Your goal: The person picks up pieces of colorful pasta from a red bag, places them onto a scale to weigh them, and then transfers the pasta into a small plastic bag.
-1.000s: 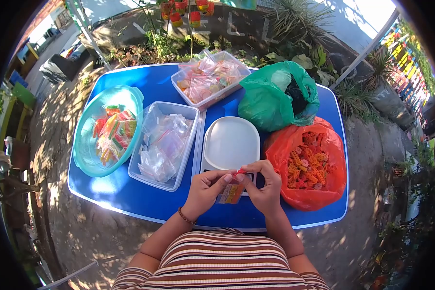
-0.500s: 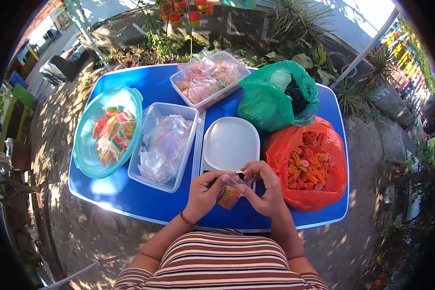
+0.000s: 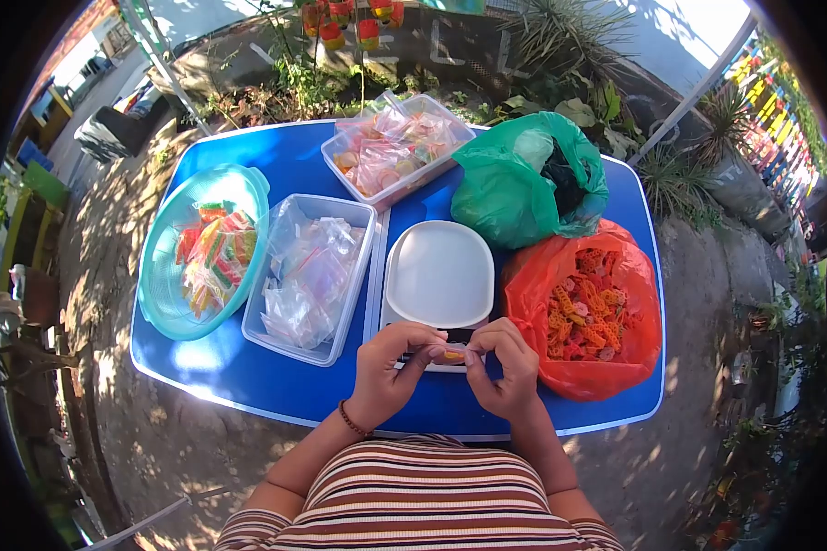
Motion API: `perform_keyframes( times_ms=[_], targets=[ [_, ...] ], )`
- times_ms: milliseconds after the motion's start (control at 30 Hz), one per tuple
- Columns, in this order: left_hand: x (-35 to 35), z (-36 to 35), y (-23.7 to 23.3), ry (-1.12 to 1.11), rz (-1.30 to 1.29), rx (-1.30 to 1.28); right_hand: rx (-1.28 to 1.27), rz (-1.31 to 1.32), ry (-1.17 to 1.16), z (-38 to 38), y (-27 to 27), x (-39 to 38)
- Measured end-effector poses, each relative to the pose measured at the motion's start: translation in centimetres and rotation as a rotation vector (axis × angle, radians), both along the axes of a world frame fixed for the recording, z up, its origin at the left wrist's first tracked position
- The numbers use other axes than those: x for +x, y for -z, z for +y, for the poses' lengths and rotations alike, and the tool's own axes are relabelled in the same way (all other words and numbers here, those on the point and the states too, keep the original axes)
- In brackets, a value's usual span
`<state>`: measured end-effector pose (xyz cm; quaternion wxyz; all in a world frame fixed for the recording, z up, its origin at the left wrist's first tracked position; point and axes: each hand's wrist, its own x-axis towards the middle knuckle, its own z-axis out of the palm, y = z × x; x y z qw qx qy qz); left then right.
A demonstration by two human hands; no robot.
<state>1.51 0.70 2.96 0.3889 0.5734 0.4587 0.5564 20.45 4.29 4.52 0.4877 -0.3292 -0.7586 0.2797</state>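
Observation:
Between my hands is a small clear plastic packet with orange and yellow contents, held just in front of a white scale. My left hand pinches one side of it between thumb and fingers. The other side is gripped by the fingertips of my right hand. On the right, a red plastic bag lies open with many orange crocheted-looking pieces inside. Left of the scale sits a clear tub of empty-looking plastic packets.
A turquoise basket with colourful packets stands at the far left of the blue table. At the back are a tub of filled packets and a green plastic bag. Plants and a low wall lie beyond.
The packet, which hung down with its face showing, is now tilted up and looks foreshortened. Both hands have shifted and now pinch it at its opposite sides.

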Motion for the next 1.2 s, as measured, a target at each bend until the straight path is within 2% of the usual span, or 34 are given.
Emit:
perform_keyframes(
  times_ms=[167, 500, 667, 767, 967, 1067, 1200],
  targets=[
    [0.0, 0.2, -0.7, -0.042, 0.189, 0.180, 0.101, -0.057, -0.002, 0.1, -0.3, -0.8],
    [0.2, -0.1, -0.8, -0.027, 0.301, 0.192, 0.168, -0.080, 0.018, 0.0, -0.5, -1.4],
    [-0.6, 0.0, -1.5, -0.108, 0.343, 0.221, 0.109, -0.099, 0.034, 0.3, -0.6, -0.2],
    [-1.1, 0.1, -1.7, -0.078, 0.413, 0.282, 0.037, -0.081, 0.006, 0.4, -0.3, 1.0],
    [-2.0, -0.2, -2.6, 0.213, 0.306, 0.117, -0.052, -0.076, -0.124, -0.2, -0.6, 1.8],
    [-1.8, -0.7, -2.4, 0.241, 0.308, 0.046, -0.101, -0.103, -0.122, -0.8, -1.3, 0.6],
    [-2.6, -0.5, -2.1, 0.145, 0.327, 0.108, -0.101, -0.153, -0.116, -0.5, -2.1, -0.5]
  ],
)
